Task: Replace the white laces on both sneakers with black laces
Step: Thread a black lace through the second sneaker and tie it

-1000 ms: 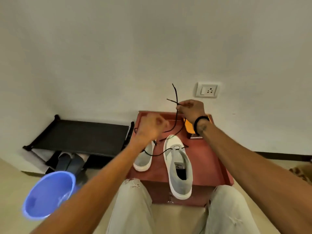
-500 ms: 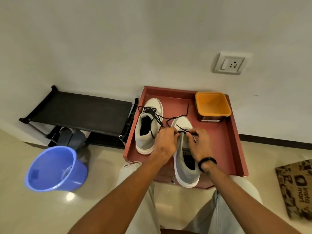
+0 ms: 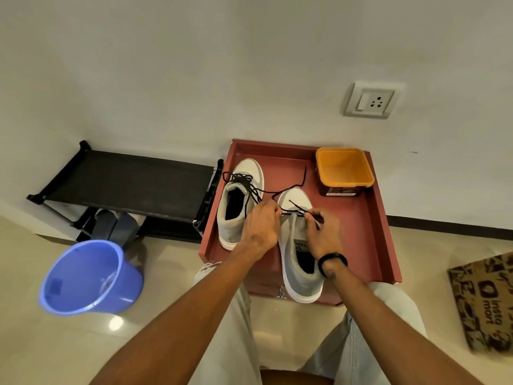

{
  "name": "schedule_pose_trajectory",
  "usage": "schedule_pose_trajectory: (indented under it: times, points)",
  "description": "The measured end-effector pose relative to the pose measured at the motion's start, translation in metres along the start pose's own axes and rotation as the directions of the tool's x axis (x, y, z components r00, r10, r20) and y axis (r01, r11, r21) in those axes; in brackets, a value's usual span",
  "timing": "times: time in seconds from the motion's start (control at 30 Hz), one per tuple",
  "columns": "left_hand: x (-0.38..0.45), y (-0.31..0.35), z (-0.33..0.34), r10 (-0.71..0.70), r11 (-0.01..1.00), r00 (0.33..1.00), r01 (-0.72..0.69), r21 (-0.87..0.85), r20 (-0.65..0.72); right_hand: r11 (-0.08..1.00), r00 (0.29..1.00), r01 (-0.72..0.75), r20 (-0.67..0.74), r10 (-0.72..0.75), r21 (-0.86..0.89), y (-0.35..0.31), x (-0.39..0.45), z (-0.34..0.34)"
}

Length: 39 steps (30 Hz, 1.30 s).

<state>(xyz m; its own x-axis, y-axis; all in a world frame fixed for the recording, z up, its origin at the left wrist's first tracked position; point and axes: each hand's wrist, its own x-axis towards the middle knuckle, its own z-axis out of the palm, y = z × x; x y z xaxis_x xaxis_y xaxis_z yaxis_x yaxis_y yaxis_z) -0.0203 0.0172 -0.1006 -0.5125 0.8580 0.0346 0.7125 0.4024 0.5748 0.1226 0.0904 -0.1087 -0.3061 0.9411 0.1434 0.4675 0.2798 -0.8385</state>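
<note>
Black lace going through the nearer sneaker, both hands working at its front eyelets.

Left hand (image 3: 261, 226) and right hand (image 3: 323, 232) each pinch the black lace (image 3: 294, 209) over the grey sneaker (image 3: 301, 262) under them; best to keep both ends even and pull snug. Beyond the left hand, the other sneaker (image 3: 236, 207) already carries black lacing; orange tub (image 3: 342, 169) sits farthest.

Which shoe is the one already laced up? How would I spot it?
Find the red-brown wooden tray against the wall. Two grey-and-white sneakers sit in it; the finished sneaker lies nearer the black shoe rack. No hands touch it, and black laces bunch at its tongue, unlike the other sneaker.
</note>
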Motion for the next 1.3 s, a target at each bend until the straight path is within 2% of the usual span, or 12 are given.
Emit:
schedule_pose_trajectory:
  times: [0.13,0.23,0.3,0.4,0.5,0.63,0.7,0.8,0.87,0.97,1.1,1.3]
  points:
    - [-0.020,0.013,-0.006,0.069,0.997,0.991,-0.072,-0.017,-0.114,0.972,0.992,-0.112,-0.028,0.120,0.205,-0.003,-0.001,-0.005]
    - [-0.037,0.028,0.001,0.056,0.998,0.998,-0.057,-0.012,-0.019,0.836,0.926,-0.269,-0.110,0.361,0.479,-0.004,0.012,-0.018]
    - [-0.044,0.031,0.008,0.033,0.999,0.999,-0.033,-0.041,-0.011,0.760,0.892,-0.297,-0.115,0.436,0.579,-0.011,0.023,-0.034]
    - [-0.047,0.031,0.008,0.006,0.996,0.999,-0.010,-0.084,-0.048,0.823,0.909,-0.209,-0.205,0.362,0.528,-0.016,0.050,-0.071]
    - [-0.058,0.029,0.000,0.003,0.998,0.998,-0.006,-0.064,-0.055,0.910,0.881,-0.081,-0.398,0.257,0.407,-0.019,0.078,-0.110]
    - [-0.077,0.016,-0.002,-0.082,0.989,0.994,0.073,-0.127,-0.066,0.993,0.815,0.064,-0.580,0.003,0.096,-0.041,0.091,-0.147]
    - [-0.078,0.016,-0.002,-0.108,0.983,0.991,0.096,-0.156,-0.074,0.983,0.847,0.170,-0.500,-0.181,-0.068,-0.054,0.083,-0.149]
    - [-0.072,0.025,0.000,-0.096,0.988,0.989,0.081,-0.134,-0.113,0.930,0.934,0.285,-0.150,-0.324,-0.232,-0.056,0.056,-0.126]
    - [-0.070,0.027,0.003,-0.108,0.987,0.984,0.090,-0.131,-0.138,0.932,0.961,0.271,0.120,-0.248,-0.239,-0.048,0.030,-0.098]
    - [-0.073,0.026,0.010,-0.166,0.978,0.979,0.148,-0.150,-0.116,0.977,0.941,0.098,0.338,-0.030,-0.188,-0.027,-0.012,-0.056]
    - [-0.074,0.026,0.011,-0.199,0.972,0.979,0.191,-0.139,-0.044,0.981,0.943,-0.038,0.317,0.099,-0.191,-0.006,-0.039,-0.026]
    - [-0.064,0.020,0.005,-0.131,0.989,0.990,0.126,-0.081,-0.060,0.972,0.982,-0.025,0.179,0.068,-0.232,0.003,-0.025,-0.030]
